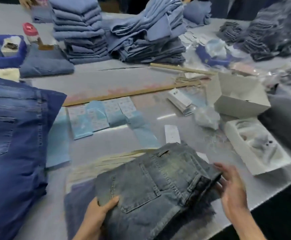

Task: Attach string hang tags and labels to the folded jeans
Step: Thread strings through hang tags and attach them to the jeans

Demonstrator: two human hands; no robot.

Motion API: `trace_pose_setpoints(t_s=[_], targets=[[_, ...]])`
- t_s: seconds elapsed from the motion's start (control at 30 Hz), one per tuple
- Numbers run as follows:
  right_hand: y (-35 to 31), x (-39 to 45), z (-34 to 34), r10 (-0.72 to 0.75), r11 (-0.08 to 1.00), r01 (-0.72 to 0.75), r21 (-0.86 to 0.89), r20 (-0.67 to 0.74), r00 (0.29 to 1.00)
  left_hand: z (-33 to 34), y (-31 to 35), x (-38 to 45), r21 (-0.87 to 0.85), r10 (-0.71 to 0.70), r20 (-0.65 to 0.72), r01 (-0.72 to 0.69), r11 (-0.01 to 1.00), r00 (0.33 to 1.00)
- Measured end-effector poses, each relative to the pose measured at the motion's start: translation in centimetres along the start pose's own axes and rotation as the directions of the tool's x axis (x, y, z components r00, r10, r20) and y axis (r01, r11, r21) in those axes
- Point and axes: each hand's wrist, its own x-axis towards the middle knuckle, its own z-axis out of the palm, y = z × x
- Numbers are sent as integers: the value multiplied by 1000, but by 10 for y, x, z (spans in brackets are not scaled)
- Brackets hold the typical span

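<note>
Closest to me is a folded pair of grey-washed jeans [155, 186], lying back pocket up on the near edge of the bench [106, 80], partly over some pale sheets and another bit of denim. My left hand [97, 215] grips its near left corner, thumb on top of the cloth and the other fingers tucked under it, out of my sight. My right hand [231, 189] is at the waistband end on the right; its fingers [221, 168] are loosely spread and touch the folded edge, and I cannot tell whether they pinch it.

Just past the jeans a single white hang tag [171, 135] lies flat on the bench. Farther back, a fanned stack of white tags [180, 101] sits beside a crumpled clear bag [206, 118]. To the left of these, rows of pale blue label sheets [96, 116] are spread out, with a long brown strip [123, 94] just behind them.

On my left lies a large pair of dark blue jeans [14, 135]. To the right stand an open white box [240, 97] and a white tray [259, 146] whose contents are too blurred to name. At the back, tall piles of folded blue jeans [82, 32] stand near a blue basket [4, 51].
</note>
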Motion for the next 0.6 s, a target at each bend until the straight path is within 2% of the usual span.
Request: trace_pose_setpoints(t_s=[0.07,0.13,0.2,0.27,0.3,0.33,0.37,0.43,0.47,0.5,0.6], targets=[[18,-2,-25,-147,925,88,-369,-136,980,2,-22,3,176,28,-117,-7,984,993],[28,-9,-37,-225,837,139,-529,-102,969,10,-25,2,217,68,-177,-29,976,982],[22,-8,-29,-364,716,288,-636,12,931,15,-26,1,271,108,-241,-40,962,964],[7,-2,-13,-554,514,529,-675,209,806,24,-22,-3,384,166,-367,-13,923,915],[3,1,-5,-596,405,618,-673,318,737,31,-16,-5,501,257,-420,-13,865,871],[3,6,2,-582,295,666,-685,424,694,39,-9,-6,618,406,-441,-58,784,800],[5,10,8,-492,204,691,-694,537,685,47,-3,-5,712,578,-409,-149,686,706],[18,17,10,-133,24,685,-728,677,724,70,13,1,799,826,-263,-366,476,499],[31,20,4,56,-55,677,-734,675,736,87,22,4,806,880,-170,-451,383,444],[43,23,-5,184,-69,659,-749,640,746,105,30,8,796,894,-71,-515,318,442],[57,33,-25,192,36,642,-766,636,748,164,36,24,766,765,249,-604,219,594]])
